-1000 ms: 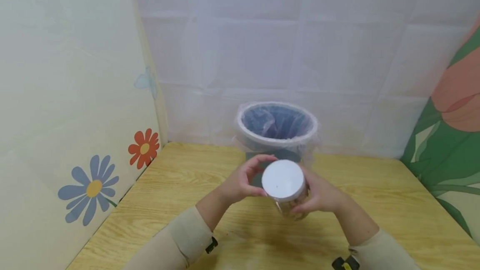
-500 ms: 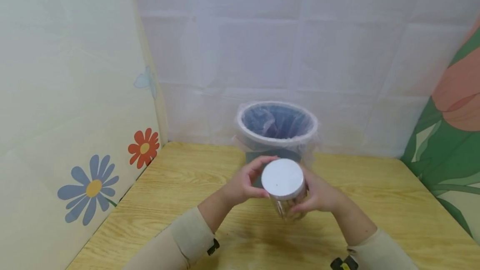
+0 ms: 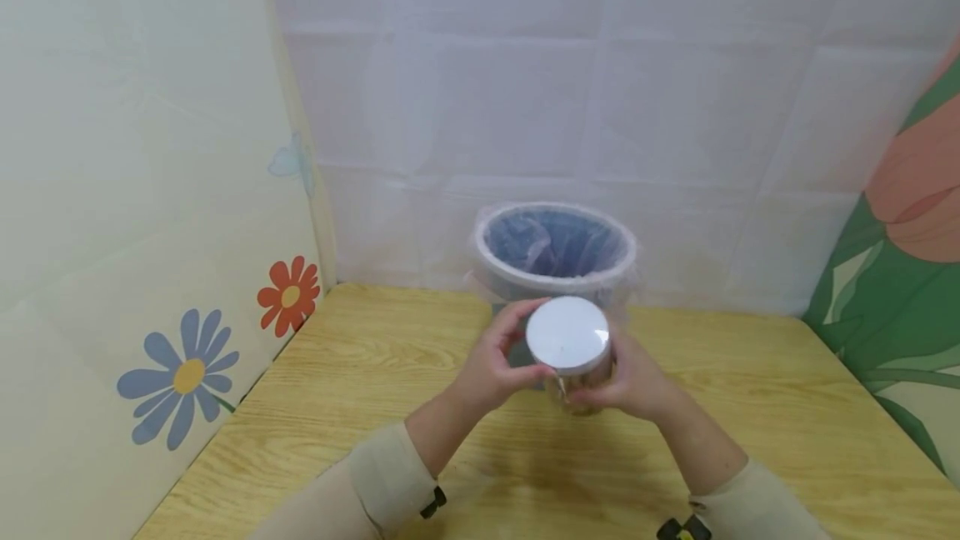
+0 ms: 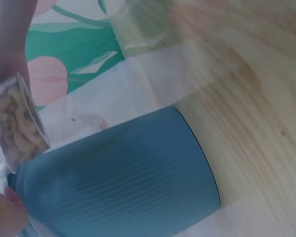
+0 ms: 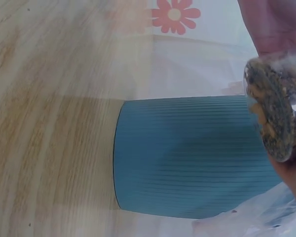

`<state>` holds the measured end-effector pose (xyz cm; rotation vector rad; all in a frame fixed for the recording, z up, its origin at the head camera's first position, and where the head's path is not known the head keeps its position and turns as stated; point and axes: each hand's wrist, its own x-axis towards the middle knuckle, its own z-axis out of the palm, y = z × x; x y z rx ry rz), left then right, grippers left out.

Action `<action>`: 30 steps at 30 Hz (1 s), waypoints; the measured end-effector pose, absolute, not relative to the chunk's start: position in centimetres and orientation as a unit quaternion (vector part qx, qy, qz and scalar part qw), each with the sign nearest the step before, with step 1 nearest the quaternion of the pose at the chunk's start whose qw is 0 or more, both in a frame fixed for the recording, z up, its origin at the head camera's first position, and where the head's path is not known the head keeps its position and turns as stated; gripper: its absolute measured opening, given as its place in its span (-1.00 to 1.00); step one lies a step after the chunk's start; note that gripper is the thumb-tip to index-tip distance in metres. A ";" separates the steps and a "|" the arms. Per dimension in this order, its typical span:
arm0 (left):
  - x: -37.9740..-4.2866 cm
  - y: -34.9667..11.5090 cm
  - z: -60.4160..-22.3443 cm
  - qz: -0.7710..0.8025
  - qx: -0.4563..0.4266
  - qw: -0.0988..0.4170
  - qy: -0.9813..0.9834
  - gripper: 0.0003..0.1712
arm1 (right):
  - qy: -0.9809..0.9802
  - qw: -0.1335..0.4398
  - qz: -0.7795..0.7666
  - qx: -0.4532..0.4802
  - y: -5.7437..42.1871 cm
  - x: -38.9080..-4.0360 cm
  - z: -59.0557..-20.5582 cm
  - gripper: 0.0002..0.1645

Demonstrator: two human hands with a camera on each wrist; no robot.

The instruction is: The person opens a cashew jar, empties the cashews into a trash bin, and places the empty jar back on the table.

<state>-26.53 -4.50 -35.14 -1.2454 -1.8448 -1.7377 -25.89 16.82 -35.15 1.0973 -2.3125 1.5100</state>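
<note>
Between both hands, above the table, is a clear jar (image 3: 576, 394) with a flat white lid (image 3: 567, 333). My left hand (image 3: 487, 361) grips the lid from the left, thumb on the near side and fingers on the far side. The right hand (image 3: 641, 377) holds the jar's body from the right, thumb across its front. Tan, curved, nut-like pieces show through the jar wall (image 4: 19, 121) in the left wrist view. In the right wrist view, darker crumbly bits cover the jar's bottom (image 5: 270, 111).
Just beyond the hands stands a blue ribbed bin (image 5: 187, 155), its white rim (image 3: 555, 280) lined with a clear plastic bag. It rests on the wood-grain table (image 3: 390, 348). A white sheet (image 3: 465, 107) hangs behind; flower-printed panels (image 3: 187, 190) flank the table.
Both hands have lifted the jar a little, up and away toward the bin. My left thumb has come further round the near edge of the lid.
</note>
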 end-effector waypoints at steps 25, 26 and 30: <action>-28.2 -6.8 -34.7 -0.585 -0.469 0.076 -0.658 -0.05 | -0.826 0.092 0.420 0.365 18.1 -26.1 -33.9 0.17; -28.3 -6.9 -34.7 -0.579 -0.475 0.074 -0.658 -0.04 | -0.825 0.090 0.418 0.369 18.1 -26.1 -33.8 0.16; -28.4 -6.8 -34.7 -0.563 -0.503 0.059 -0.653 -0.03 | -0.827 0.076 0.400 0.388 18.1 -26.1 -33.6 0.16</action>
